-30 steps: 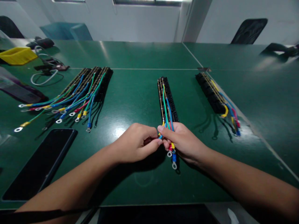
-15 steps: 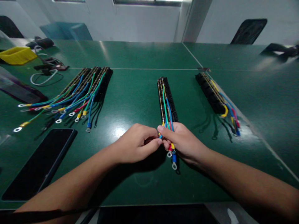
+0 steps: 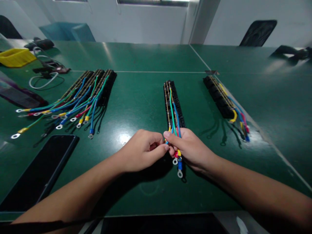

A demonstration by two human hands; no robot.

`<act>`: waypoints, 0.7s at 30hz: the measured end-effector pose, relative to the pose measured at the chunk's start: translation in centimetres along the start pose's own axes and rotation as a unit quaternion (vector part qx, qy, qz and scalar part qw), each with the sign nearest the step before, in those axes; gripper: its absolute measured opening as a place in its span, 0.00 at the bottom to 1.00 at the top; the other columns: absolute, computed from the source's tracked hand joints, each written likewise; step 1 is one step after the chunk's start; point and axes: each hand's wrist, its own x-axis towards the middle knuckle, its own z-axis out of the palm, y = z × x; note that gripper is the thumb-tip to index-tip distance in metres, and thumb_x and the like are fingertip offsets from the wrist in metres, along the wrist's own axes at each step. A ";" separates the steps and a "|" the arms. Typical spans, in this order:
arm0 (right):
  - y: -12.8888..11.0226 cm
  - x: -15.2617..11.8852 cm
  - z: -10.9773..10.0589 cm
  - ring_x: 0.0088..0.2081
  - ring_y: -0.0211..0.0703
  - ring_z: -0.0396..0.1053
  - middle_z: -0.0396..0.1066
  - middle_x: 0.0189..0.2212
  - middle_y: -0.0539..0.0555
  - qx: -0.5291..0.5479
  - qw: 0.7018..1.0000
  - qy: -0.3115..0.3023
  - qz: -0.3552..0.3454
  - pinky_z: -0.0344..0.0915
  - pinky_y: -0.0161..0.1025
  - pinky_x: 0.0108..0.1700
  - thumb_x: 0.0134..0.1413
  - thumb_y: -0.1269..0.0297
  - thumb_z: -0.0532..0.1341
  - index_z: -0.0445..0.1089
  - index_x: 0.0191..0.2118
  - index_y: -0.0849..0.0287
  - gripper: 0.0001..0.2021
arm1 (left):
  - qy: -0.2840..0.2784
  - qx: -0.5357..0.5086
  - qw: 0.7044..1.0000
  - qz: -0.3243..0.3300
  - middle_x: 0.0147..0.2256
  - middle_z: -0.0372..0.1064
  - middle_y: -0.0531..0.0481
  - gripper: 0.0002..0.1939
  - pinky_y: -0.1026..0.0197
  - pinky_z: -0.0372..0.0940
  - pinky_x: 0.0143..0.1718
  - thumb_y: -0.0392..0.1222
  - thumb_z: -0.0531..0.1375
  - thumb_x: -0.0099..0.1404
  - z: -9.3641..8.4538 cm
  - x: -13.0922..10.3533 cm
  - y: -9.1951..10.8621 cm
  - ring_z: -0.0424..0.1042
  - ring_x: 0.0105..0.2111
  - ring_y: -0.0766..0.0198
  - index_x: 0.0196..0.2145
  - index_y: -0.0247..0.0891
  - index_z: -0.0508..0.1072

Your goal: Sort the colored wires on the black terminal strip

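Note:
In front of me lies a black terminal strip point(image 3: 179, 109) with brass-coloured bars and green, blue, yellow and red wires point(image 3: 175, 120) running toward me. My right hand point(image 3: 192, 146) is closed round these wires near the strip's close end, thumb on top. Below it hang ring terminals point(image 3: 180, 174) with red, yellow and blue sleeves. My left hand point(image 3: 143, 149) meets it from the left, thumb and forefinger pinched on a blue wire point(image 3: 167, 142); its tip is hidden by the fingers.
Several wired strips point(image 3: 107, 86) lie side by side at the left, ring ends toward me. Another wired strip point(image 3: 218, 97) lies at the right. A phone point(image 3: 40, 172) rests at the near left. Farther back are a yellow bin point(image 3: 17, 58) and a grey cable point(image 3: 44, 86).
The hanging ring terminals have shifted slightly left and up. Both hands keep nearly the same pose and grip; the whole view has moved a little.

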 end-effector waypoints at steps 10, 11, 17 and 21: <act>0.1 0.1 0.0 0.18 0.31 0.58 0.63 0.16 0.49 0.006 1.000 0.004 -0.004 0.54 0.30 0.20 0.59 0.53 0.58 0.65 0.26 0.63 0.18 | 0.038 0.064 0.996 0.047 0.20 0.60 0.58 0.10 0.67 0.48 0.23 0.38 0.54 0.64 0.3 -0.1 -0.1 0.57 0.20 0.74 0.28 0.34 0.70; 0.1 0.1 0.0 0.18 0.31 0.58 0.63 0.16 0.49 0.005 1.000 0.004 -0.003 0.54 0.30 0.20 0.59 0.53 0.58 0.65 0.26 0.63 0.17 | 0.038 0.067 0.996 0.048 0.20 0.61 0.58 0.10 0.67 0.48 0.24 0.38 0.54 0.65 0.3 -0.1 -0.1 0.57 0.20 0.74 0.28 0.34 0.70; 0.1 0.1 0.0 0.18 0.31 0.58 0.63 0.16 0.48 0.002 1.000 0.009 -0.001 0.54 0.29 0.20 0.58 0.54 0.59 0.65 0.26 0.63 0.17 | 0.034 0.061 0.996 0.058 0.19 0.60 0.58 0.11 0.67 0.48 0.23 0.39 0.53 0.65 0.3 0.0 -0.3 0.56 0.19 0.74 0.27 0.34 0.70; 0.1 0.0 0.0 0.17 0.31 0.58 0.63 0.16 0.48 0.012 1.000 0.010 0.001 0.54 0.29 0.20 0.58 0.54 0.59 0.66 0.28 0.63 0.16 | 0.053 0.083 0.992 0.075 0.20 0.60 0.58 0.09 0.66 0.48 0.24 0.38 0.55 0.64 0.4 0.0 -0.4 0.56 0.20 0.74 0.26 0.34 0.69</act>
